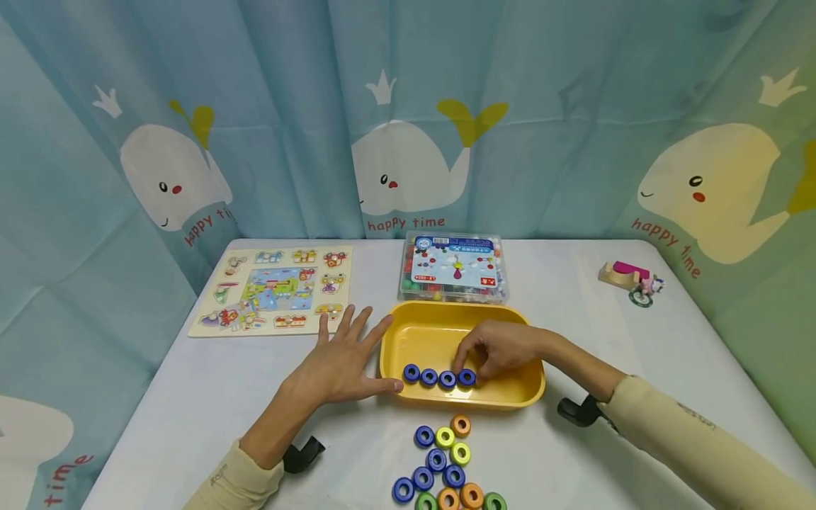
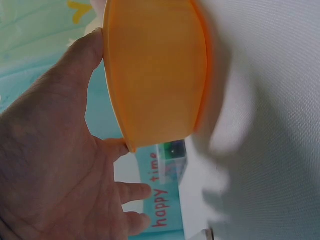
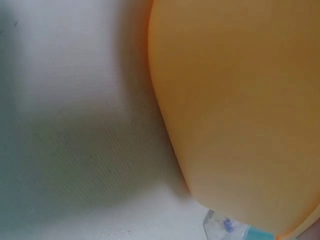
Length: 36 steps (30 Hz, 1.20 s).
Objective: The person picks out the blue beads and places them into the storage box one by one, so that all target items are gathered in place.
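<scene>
Fingers of the right hand [image 1: 503, 347] bend down into the yellow tray [image 1: 421, 340] at the centre of the frame, thumb and index finger on either side of a blue ring [image 1: 467, 384], with little gap left between them; they pinch it. How firmly is hard to judge, since the right wrist view shows mostly the tray's outer wall. That ring sits at the right end of a row, with three other blue rings [image 1: 429, 384] to its left along the tray's lower side.

The left hand [image 1: 334, 368] spreads its fingers wide at the tray's left end; the thumb and index finger touch the rim, and the hand has hold of nothing.

Loose rings [image 1: 436, 468] in blue, yellow, orange and green lie on the white desk [image 1: 669, 354] at the bottom centre, the lowest cut by the frame's edge. A puzzle board [image 1: 280, 290] lies left of centre, a clear case [image 1: 454, 269] just behind the tray, and small toys [image 1: 627, 276] towards the right. Whale-print curtain [image 1: 548, 170] fills the upper frame.
</scene>
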Tool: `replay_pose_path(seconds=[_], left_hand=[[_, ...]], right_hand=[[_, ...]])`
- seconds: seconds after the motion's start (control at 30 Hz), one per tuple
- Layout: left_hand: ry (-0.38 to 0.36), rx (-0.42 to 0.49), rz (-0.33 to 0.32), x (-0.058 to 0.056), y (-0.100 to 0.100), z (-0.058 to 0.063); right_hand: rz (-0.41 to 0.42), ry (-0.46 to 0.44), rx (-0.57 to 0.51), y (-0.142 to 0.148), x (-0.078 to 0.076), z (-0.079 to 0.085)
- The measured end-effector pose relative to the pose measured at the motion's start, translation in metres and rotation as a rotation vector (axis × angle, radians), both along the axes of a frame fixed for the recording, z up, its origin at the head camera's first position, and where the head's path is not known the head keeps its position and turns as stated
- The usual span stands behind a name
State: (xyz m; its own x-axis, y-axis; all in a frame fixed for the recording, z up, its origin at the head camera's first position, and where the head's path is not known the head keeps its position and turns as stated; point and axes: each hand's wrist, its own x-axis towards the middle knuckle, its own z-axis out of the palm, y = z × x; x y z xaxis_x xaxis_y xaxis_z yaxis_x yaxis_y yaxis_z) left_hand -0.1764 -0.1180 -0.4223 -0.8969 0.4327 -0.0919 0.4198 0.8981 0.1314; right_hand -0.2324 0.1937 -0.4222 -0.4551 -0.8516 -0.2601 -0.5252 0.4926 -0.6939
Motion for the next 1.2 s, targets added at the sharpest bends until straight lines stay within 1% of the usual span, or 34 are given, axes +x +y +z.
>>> replay_pose_path(seconds=[0.2, 0.43, 0.53, 0.6, 0.67, 0.77, 0.87, 0.97, 1.03, 1.1, 1.2], left_hand=[[-0.009, -0.005, 0.006, 0.001, 0.0, 0.001], [0.006, -0.013, 0.002, 0.0, 0.0, 0.002], [0.001, -0.01, 0.001, 0.0, 0.0, 0.002], [-0.003, -0.003, -0.001, 0.0, 0.0, 0.002], [0.004, -0.005, -0.006, 0.0, 0.0, 0.003], [0.037, -0.026, -0.014, 0.001, 0.0, 0.003], [0.066, -0.038, -0.025, 0.001, 0.0, 0.003], [0.07, -0.025, -0.031, 0.001, 0.0, 0.002], [0.069, -0.016, -0.033, 0.001, 0.0, 0.002], [0.078, -0.021, -0.032, 0.001, 0.0, 0.001], [0.087, -0.019, -0.031, 0.002, -0.001, 0.001]], right_hand=[[-0.002, 0.003, 0.017, 0.0, 0.0, -0.001], [0.01, 0.023, 0.006, 0.001, -0.001, 0.0], [-0.016, 0.029, -0.022, 0.002, 0.003, 0.006], [-0.035, 0.034, -0.059, 0.003, 0.008, 0.014], [-0.048, 0.04, -0.105, 0.003, 0.017, 0.025], [-0.023, 0.045, -0.193, 0.003, 0.037, 0.037], [0.023, 0.023, -0.249, 0.001, 0.063, 0.041], [0.065, -0.019, -0.277, -0.004, 0.088, 0.036], [0.075, -0.032, -0.283, -0.008, 0.101, 0.03], [0.068, -0.025, -0.297, -0.011, 0.11, 0.024], [0.051, 0.006, -0.296, -0.014, 0.12, 0.019]])
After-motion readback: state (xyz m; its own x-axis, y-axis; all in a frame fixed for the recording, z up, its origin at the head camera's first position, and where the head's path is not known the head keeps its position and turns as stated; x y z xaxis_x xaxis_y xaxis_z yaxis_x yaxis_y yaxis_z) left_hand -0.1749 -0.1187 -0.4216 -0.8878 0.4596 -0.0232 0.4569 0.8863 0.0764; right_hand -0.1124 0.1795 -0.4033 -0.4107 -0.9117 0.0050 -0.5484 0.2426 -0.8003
